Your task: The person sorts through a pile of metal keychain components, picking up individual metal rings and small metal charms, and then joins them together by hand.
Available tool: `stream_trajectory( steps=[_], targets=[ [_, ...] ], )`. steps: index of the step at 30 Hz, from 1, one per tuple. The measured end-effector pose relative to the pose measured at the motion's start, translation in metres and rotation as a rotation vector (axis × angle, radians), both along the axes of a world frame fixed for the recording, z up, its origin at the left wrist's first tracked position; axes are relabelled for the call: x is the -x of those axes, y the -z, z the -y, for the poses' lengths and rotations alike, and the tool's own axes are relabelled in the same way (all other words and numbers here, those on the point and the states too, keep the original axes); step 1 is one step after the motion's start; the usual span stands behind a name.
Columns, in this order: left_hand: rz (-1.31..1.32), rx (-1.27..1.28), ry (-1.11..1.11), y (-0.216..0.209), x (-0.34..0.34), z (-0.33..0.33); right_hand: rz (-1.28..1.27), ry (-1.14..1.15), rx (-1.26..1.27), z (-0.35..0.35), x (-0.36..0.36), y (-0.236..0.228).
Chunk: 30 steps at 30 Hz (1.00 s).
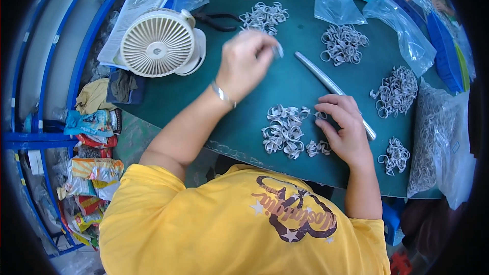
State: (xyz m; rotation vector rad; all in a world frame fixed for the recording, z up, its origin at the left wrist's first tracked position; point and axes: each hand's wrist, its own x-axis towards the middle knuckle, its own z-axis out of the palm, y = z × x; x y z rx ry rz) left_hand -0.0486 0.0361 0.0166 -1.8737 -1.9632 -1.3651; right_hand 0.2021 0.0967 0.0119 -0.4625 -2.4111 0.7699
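Left hand (248, 62) is pinching a blurred ring (278, 50), upper centre; right hand (346, 130) is curling by another ring (321, 115), right of centre, can't tell if closing; pile (285, 127) is lying on counter (224, 125), centre; lifting singly, lightly, is probably avoiding tangles

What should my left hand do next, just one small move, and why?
Probably lower the small silvery piece onto the ring pile just beyond your left hand: the piece, though blurred, looks pinched in that hand, and this pile is the nearest one.
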Motion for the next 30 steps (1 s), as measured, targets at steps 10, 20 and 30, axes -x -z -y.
stream_trajectory(
  steps=[10,20,30],
  targets=[
    [-0.27,0.058,-0.318,0.042,0.076,-0.044,0.181,-0.018,0.288,0.001,-0.005,0.001],
    [0.268,0.262,0.142,-0.007,-0.002,0.002,0.16,0.104,0.373,0.001,-0.005,0.002],
    [0.371,0.224,0.74,0.009,-0.051,0.017,-0.224,-0.004,0.775,0.003,-0.004,0.01]
  ],
)
